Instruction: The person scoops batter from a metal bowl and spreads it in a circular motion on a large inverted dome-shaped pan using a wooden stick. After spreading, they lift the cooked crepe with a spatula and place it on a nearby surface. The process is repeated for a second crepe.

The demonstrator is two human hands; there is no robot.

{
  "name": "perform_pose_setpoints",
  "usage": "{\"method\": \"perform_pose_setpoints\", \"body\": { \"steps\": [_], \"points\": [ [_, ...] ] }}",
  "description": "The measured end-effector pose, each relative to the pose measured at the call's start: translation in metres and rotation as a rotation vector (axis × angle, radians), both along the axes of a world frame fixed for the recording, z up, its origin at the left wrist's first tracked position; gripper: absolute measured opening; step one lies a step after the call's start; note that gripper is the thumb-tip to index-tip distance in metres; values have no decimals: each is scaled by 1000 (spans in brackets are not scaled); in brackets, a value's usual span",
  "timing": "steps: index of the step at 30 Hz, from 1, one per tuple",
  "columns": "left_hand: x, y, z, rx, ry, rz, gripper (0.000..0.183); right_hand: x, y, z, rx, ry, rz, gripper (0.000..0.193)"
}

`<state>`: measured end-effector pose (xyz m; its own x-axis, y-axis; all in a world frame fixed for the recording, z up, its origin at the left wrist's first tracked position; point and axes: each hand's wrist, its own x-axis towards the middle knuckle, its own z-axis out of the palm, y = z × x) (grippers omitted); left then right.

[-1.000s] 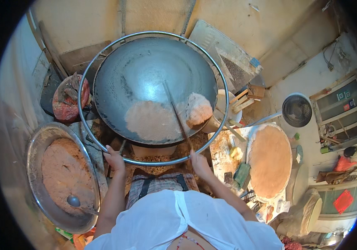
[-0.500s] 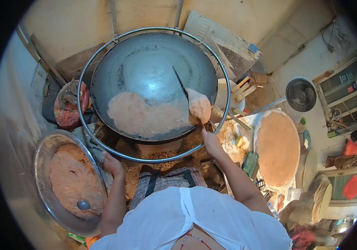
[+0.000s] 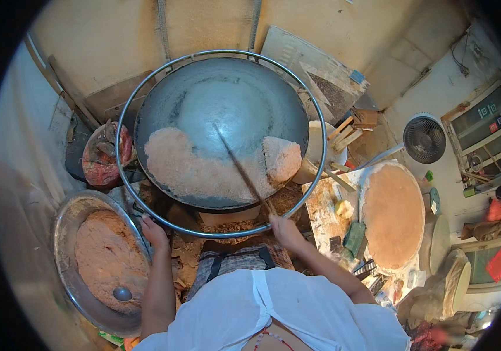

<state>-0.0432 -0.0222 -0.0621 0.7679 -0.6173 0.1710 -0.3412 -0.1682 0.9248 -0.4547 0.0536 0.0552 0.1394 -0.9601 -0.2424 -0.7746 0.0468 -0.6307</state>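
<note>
My right hand [image 3: 285,231] is closed around the wooden handle of a long, thin, dark scraper [image 3: 240,168]. Its blade lies slantwise over a large round dark griddle [image 3: 221,88]. Pinkish-brown paste [image 3: 174,161] covers the near part of the griddle, with a thicker lump [image 3: 283,159] at the right. A shiny metal ring [image 3: 215,234] runs around the griddle. Close to the ring's near left side is my left hand [image 3: 155,231], fingers partly curled; whether they grip anything is unclear. Beside that hand stands a metal basin [image 3: 63,257] of similar paste, with a round metal ladle bowl [image 3: 123,293] in it.
At right, a table [image 3: 314,205] bears a large round tan slab or stack [image 3: 393,216] and a green block-like item [image 3: 354,238]. A white bucket [image 3: 335,155] with wood pieces stands beside the griddle. A red bag-lined container [image 3: 101,164] is left; a fan [image 3: 424,138] stands farther right.
The scraper has swung left, away from the lump, which stays on the griddle's right side. My right hand moved slightly left and down. My left hand has come up close to the ring.
</note>
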Motion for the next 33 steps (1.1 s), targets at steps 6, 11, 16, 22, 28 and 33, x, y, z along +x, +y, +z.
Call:
{"method": "perform_pose_setpoints", "body": {
  "steps": [6,11,16,22,28,33],
  "points": [
    [-24,33,-22,10,284,-94,50,-26,-63,29,39,16,-264,59],
    [-80,11,37,240,418,-87,54,-2,17,-7,-70,20,-92,51],
    [-57,-22,70,236,329,-38,48,-57,-56,4,-139,89,-226,56],
    [-1,8,17,133,444,-166,52,-26,17,-27,-292,199,-54,30],
    [-82,29,6,91,404,-36,54,-3,-53,18,-65,-40,-331,50],
    [-35,6,-10,248,216,-90,57,-28,6,-9,-80,153,-135,41]
  ]
}}
